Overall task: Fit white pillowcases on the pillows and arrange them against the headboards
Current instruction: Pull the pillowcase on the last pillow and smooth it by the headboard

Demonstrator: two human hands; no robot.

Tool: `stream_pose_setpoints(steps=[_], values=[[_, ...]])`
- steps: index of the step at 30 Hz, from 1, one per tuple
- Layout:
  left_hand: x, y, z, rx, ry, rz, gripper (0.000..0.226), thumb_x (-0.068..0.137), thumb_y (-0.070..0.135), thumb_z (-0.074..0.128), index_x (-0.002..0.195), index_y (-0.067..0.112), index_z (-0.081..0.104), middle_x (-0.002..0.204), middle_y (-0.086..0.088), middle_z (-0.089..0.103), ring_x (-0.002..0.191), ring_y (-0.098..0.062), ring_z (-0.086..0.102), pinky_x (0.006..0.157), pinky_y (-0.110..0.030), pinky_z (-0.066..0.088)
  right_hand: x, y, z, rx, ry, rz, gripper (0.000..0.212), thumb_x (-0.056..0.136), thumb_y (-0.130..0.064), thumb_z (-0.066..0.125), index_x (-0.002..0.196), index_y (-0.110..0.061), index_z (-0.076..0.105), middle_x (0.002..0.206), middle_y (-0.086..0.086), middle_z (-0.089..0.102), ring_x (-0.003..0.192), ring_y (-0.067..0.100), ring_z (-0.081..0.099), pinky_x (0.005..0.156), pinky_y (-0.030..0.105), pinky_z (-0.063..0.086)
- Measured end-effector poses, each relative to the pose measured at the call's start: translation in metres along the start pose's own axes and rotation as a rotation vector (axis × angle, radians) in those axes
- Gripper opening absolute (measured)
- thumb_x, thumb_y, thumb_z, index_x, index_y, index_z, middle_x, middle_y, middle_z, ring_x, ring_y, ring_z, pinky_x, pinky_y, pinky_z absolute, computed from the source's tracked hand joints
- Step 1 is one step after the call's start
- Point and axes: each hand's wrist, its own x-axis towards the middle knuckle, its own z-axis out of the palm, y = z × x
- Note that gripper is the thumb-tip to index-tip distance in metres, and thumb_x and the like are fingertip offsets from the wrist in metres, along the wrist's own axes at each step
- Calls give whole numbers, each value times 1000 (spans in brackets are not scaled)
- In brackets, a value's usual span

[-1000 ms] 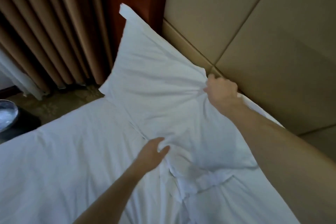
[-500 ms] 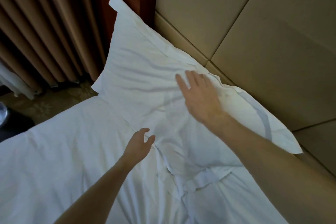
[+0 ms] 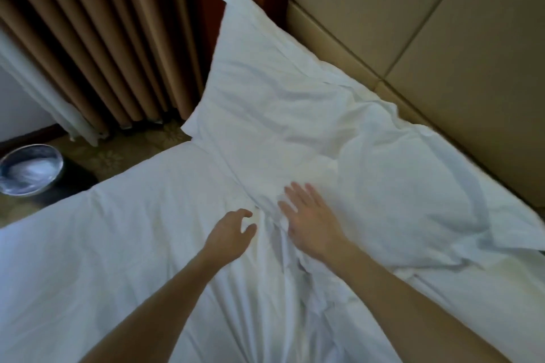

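The pillow [image 3: 295,115] and bed sheet [image 3: 118,244] are plain white. At two o'clock the padded headboard [image 3: 442,38] is beige. At eleven o'clock the pleated curtain [image 3: 103,38] is brown; at nine, a silver bowl [image 3: 31,169].

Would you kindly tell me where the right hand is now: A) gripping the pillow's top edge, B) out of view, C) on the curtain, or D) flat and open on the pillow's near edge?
D: the right hand lies open, fingers spread, on the near edge of the pillow.
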Motion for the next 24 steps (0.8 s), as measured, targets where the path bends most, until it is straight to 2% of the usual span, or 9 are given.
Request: stream_pose_setpoints(steps=[4,6,9,11,14,16,17,21,24], values=[[9,-35,7,9,106,110,45,99,40,54,139,22,54,143,2,54,131,-16,51,106,-19,31,65,22,2,-29,127,175,58,74,-21,64,129,-4,61,142,25,52,139,42,42,120,53,20],[27,-53,1,-64,197,99,41,100,36,56,139,23,54,142,5,54,131,-13,50,105,-15,29,92,15,19,-21,191,138,50,78,-19,53,124,-3,64,134,21,60,131,39,52,117,47,29],[66,-77,-16,-114,372,80,39,101,35,53,139,28,53,143,9,53,132,-9,48,106,-17,30,131,-41,67,111,229,-7,53,82,-25,37,120,-7,69,126,15,67,123,33,62,107,45,48],[91,-89,-29,-110,434,92,39,103,38,49,141,32,50,147,12,50,136,-7,44,110,-21,30,159,-80,104,245,211,3,56,88,-33,39,134,-7,60,138,16,60,134,32,53,113,45,41],[126,-99,-47,-96,435,172,42,103,42,45,145,39,44,155,14,39,143,-4,32,114,-21,25,203,-106,147,354,256,40,65,99,-43,32,156,-11,29,163,12,28,153,25,19,125,41,19],[151,-98,-53,-52,400,276,48,103,47,43,150,42,36,163,15,24,150,-4,17,118,-23,19,226,-110,166,342,280,5,67,101,-45,28,159,-13,19,167,7,13,155,18,4,126,40,12],[165,-94,-53,-5,385,347,52,103,51,40,153,45,30,166,15,16,152,-4,8,122,-27,15,233,-111,172,337,283,-13,66,101,-45,28,159,-14,21,167,6,15,155,17,6,125,39,13],[240,-58,-42,159,340,666,64,101,60,35,157,48,7,169,8,-9,154,-12,-16,126,-44,-4,238,-109,194,396,307,-3,58,94,-42,45,143,-13,53,148,8,51,139,25,46,119,38,30],[307,-45,-52,272,494,785,74,97,65,37,160,39,8,170,0,-7,155,-19,-13,123,-58,-5,246,-109,210,432,427,-10,62,94,-43,39,144,-9,53,152,12,47,144,27,40,118,38,33]])
